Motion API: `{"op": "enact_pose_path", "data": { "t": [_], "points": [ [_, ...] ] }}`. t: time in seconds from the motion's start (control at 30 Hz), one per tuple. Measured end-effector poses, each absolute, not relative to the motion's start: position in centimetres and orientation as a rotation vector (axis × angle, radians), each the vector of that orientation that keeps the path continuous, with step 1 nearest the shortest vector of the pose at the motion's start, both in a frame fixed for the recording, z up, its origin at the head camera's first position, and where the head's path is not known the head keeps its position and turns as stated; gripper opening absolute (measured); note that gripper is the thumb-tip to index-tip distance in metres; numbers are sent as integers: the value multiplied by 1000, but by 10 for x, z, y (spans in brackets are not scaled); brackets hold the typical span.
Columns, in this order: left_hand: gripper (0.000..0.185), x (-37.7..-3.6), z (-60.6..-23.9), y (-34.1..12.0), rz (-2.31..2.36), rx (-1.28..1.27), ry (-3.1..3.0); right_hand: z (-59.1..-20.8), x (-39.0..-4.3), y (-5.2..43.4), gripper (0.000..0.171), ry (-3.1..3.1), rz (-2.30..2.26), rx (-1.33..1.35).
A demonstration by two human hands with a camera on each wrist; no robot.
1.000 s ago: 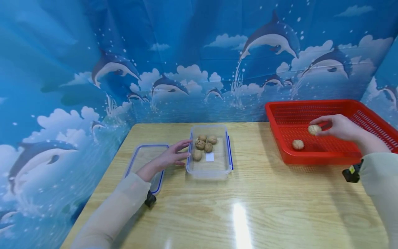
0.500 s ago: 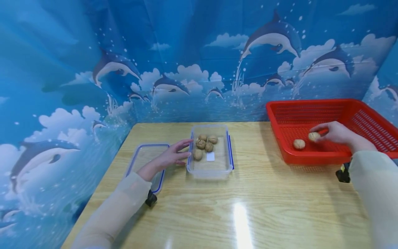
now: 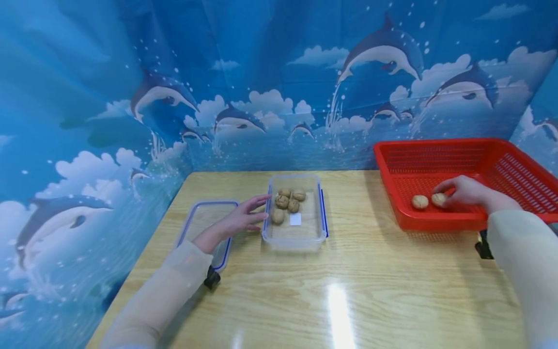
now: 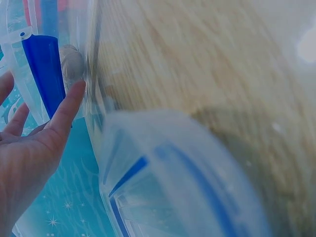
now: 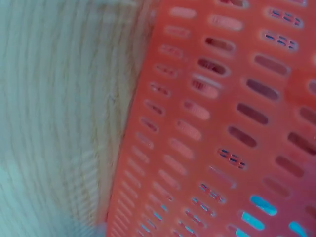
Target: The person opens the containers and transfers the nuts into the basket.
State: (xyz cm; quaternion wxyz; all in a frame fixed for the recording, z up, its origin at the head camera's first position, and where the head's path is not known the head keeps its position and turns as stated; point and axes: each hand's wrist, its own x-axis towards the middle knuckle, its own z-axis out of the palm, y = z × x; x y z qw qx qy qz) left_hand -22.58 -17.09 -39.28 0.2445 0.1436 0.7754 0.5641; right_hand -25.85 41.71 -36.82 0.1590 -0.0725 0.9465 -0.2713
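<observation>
My right hand (image 3: 467, 192) reaches down inside the red basket (image 3: 440, 224) and pinches a walnut (image 3: 438, 199) low over its floor. Just left of it lies a second walnut (image 3: 420, 202). Only the basket's slotted wall (image 5: 197, 118) shows in the right wrist view; the hand is hidden there. With fingers spread, my left hand (image 3: 237, 220) rests at the left side of the clear plastic food container (image 3: 296, 241). Several walnuts (image 3: 281, 201) sit in its left half. In the left wrist view, the fingers are beside the container's blue clasp (image 4: 43, 69).
A clear lid (image 3: 209, 206) with a blue seal lies on the wooden table left of the container, partly under my left forearm. A white square (image 3: 295, 219) shows at the container's bottom. Behind the table hangs a dolphin-print backdrop (image 3: 261, 58).
My right hand has lowered the walnut into the basket, down beside the other walnut. My left hand stays in place at the container.
</observation>
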Motion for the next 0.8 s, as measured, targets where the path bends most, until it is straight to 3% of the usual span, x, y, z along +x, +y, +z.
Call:
{"op": "enact_pose_path", "data": {
  "t": [0.47, 0.8],
  "points": [
    [62, -225, -394, -170, 1543, 392, 2114, -365, -254, 415, 60, 2720, -704, -238],
    [62, -225, -393, -171, 1535, 379, 2125, -315, -255, 391, 57, 2884, -667, -308]
  ]
}}
